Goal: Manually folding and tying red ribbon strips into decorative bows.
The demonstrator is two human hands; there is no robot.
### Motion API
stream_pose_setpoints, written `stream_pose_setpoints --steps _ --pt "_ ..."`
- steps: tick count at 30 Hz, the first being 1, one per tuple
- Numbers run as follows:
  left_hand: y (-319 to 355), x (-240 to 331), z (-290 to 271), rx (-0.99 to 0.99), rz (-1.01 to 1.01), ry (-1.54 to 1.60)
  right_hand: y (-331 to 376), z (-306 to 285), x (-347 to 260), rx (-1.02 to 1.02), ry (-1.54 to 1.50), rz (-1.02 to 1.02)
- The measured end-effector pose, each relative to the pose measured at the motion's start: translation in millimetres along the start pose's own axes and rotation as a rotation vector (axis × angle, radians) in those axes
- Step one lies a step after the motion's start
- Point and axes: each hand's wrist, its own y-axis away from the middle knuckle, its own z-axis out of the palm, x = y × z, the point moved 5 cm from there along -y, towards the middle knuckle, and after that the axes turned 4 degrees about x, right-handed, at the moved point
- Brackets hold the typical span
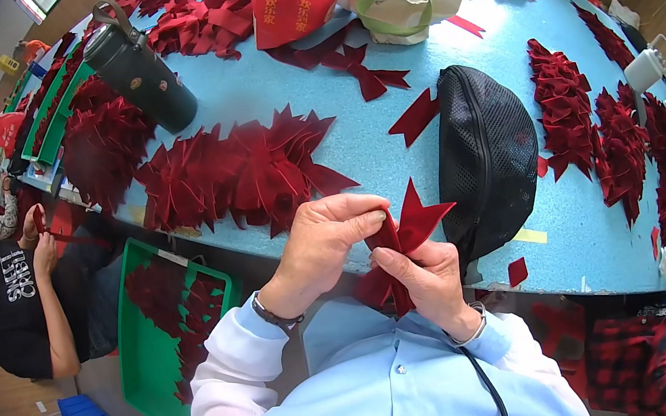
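Observation:
Between my two hands, just off the table's near edge, is a dark red velvet ribbon bow [412, 224] with pointed tails. My left hand [328, 239] pinches its upper left part between thumb and fingers. From the right, my right hand [427, 280] grips the middle of the bow, thumb laid across it. More red tails hang below, partly hidden by my hands. Close beyond my left hand lies a long heap of finished-looking red bows [245, 174]. To the right of my right hand sits a black mesh zip pouch [488, 153].
The light blue table [375, 145] carries more bow heaps [565, 106], a dark tumbler [143, 81], a red paper bag [296, 5] and a cream tote [405, 1]. A green crate [135, 361] with red bows stands at lower left. Other people [10, 285] sit around the table.

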Motion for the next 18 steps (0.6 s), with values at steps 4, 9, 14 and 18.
stream_pose_setpoints --steps 4,9,14,18 --pt "0.6 8.4 3.8 0.005 0.034 0.037 0.1 -3.7 -0.6 0.035 0.042 -0.038" --pt "8.3 24.0 4.1 0.081 0.112 -0.064 0.5 -7.4 3.6 0.031 0.125 -0.107" --pt "19.5 17.1 17.6 -0.027 -0.021 -0.309 2.9 -7.7 -1.4 0.02 0.223 -0.173" --pt "18.0 14.5 16.5 -0.023 -0.048 -0.319 2.5 -2.6 -2.9 0.025 0.266 -0.195"
